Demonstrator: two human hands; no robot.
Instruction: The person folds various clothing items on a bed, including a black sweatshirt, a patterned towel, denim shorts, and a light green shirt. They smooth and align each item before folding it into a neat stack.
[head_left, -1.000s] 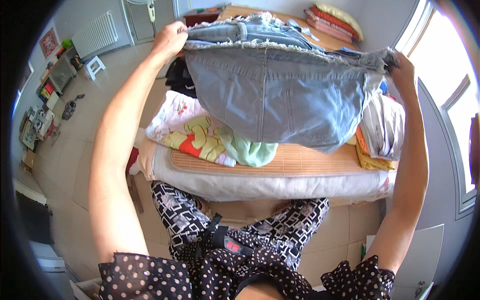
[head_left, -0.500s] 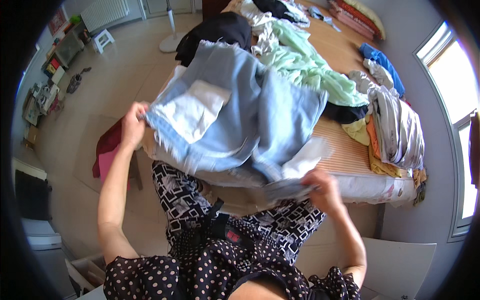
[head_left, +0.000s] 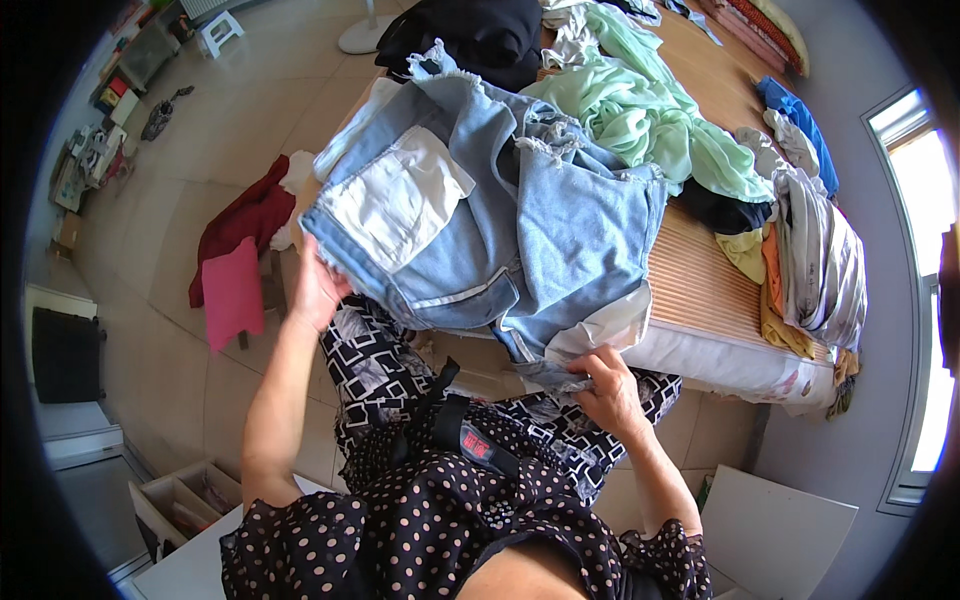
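Note:
Light blue denim shorts (head_left: 590, 235) with frayed hems lie spread over the near edge of the bed, their white pocket linings (head_left: 400, 200) showing. My left hand (head_left: 322, 288) is against the left end of the waistband, fingers stretched along the edge and thumb apart; the denim partly hides the fingers. Close to my lap, my right hand (head_left: 608, 395) pinches the right end of the waistband. Beyond the shorts lie a black garment (head_left: 465, 40) and a crumpled mint green cloth (head_left: 640, 120).
Folded grey clothes (head_left: 815, 255) and yellow ones sit at the bed's right side, near the window (head_left: 915, 280). A pink cloth (head_left: 232, 290) and a dark red one (head_left: 235, 220) hang at the left. A white stool (head_left: 220, 35) stands on the floor farther off.
The shorts have come down from a blurred, lifted sweep and now lie flatter. My left hand has moved right and down, its grip loosened; my right hand has shifted slightly left and lower.

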